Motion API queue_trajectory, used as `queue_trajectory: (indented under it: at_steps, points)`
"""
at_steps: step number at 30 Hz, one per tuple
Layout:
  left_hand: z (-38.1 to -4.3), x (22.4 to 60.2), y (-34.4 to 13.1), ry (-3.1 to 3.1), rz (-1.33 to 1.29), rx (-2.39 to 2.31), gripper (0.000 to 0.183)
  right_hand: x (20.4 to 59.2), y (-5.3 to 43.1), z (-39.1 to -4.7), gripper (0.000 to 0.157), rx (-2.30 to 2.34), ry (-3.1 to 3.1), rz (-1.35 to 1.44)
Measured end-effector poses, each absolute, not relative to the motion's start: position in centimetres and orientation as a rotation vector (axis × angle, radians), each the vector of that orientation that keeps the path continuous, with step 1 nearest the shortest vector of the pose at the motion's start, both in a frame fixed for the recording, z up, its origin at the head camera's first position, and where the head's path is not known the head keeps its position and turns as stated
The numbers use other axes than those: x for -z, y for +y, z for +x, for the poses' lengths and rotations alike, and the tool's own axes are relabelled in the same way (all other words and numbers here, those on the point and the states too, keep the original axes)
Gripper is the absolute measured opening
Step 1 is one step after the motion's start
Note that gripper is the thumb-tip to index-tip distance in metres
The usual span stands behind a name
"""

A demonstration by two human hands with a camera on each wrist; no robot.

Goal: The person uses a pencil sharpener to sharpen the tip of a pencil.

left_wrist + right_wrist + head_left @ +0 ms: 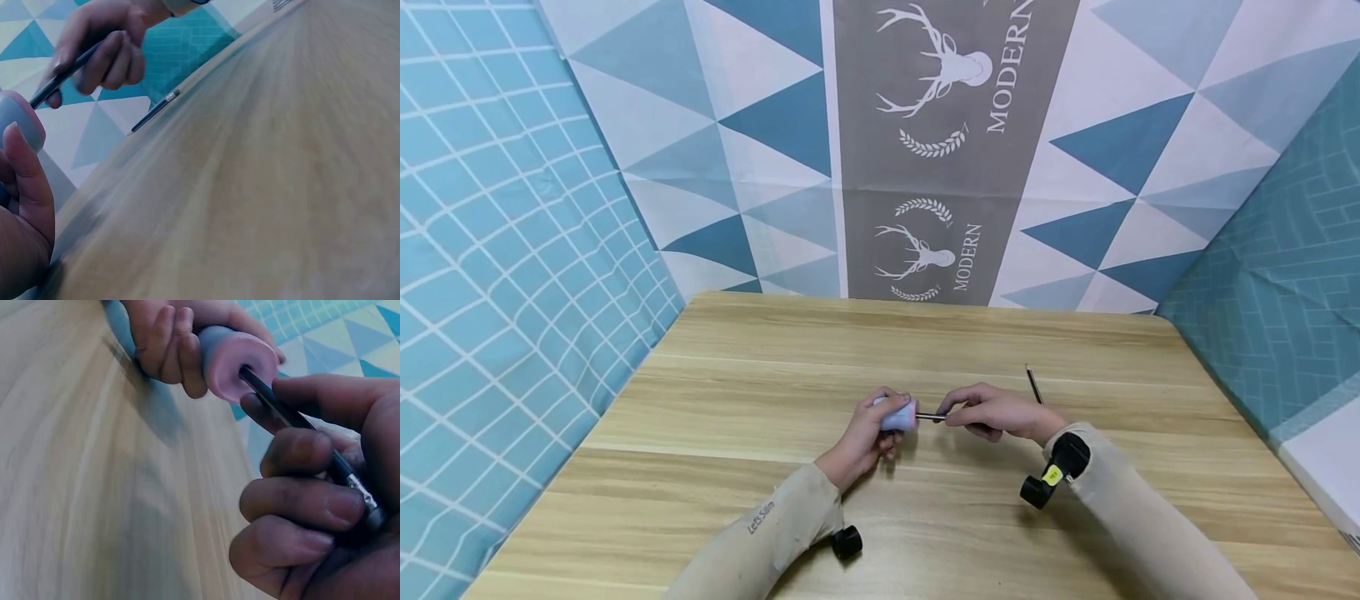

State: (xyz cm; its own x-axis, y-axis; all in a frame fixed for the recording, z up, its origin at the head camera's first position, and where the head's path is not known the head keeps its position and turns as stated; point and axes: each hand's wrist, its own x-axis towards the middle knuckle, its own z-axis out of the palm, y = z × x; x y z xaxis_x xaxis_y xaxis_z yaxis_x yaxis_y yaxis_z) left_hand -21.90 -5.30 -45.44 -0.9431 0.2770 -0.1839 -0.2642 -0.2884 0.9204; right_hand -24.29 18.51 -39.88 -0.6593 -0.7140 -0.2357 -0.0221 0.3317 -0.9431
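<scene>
My left hand grips a pencil sharpener with a light blue body and a pink end. In the right wrist view a round hole shows in the middle of that pink end. A dark pencil sits with its front end in the hole, and its metal ferrule and eraser end point back toward my right palm. Thumb and fingers of my right hand hold the pencil along its shaft. Both hands are held close over the table, facing each other. The pencil's point is hidden inside the sharpener.
A second dark pencil lies on the wooden table just beyond my right wrist; the left wrist view shows its silvery end. Patterned cloth hangs behind the table. A white object stands at the right edge.
</scene>
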Motion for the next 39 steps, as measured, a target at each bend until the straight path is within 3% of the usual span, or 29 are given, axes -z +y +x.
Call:
queue_trajectory:
  at_steps: [16, 22, 25, 29, 33, 37, 39]
  points:
    - [-22.0, 45.5, -4.9, 1.646, 0.006, -2.299, 0.018, 40.1, 15.9, -25.2, 0.026, 1.431, 1.93, -0.598]
    - [-22.1, 45.6, -5.4, 1.654, -0.026, -2.298, 0.019, 40.4, 15.5, -25.3, 0.032, 1.418, 1.945, -0.648]
    - [-22.1, 45.6, -5.5, 1.658, -0.035, -2.286, 0.02, 40.5, 15.5, -25.0, 0.026, 1.384, 2.077, -0.721]
    - [-22.1, 45.6, -5.5, 1.659, -0.022, -2.271, 0.02, 40.7, 16.0, -24.0, 0.013, 1.272, 2.41, -0.951]
    - [-21.9, 45.6, -5.4, 1.638, -0.007, -2.271, 0.019, 40.8, 16.5, -22.7, 0.014, 0.954, 2.765, -1.408]
    - [-22.0, 45.6, -5.4, 1.627, 0.005, -2.285, 0.019, 41.0, 16.7, -22.1, 0.012, 0.314, 3.042, -1.938]
    - [-22.1, 45.6, -5.4, 1.626, 0.008, -2.289, 0.019, 41.3, 16.8, -22.2, 0.022, -0.106, 3.13, -2.134]
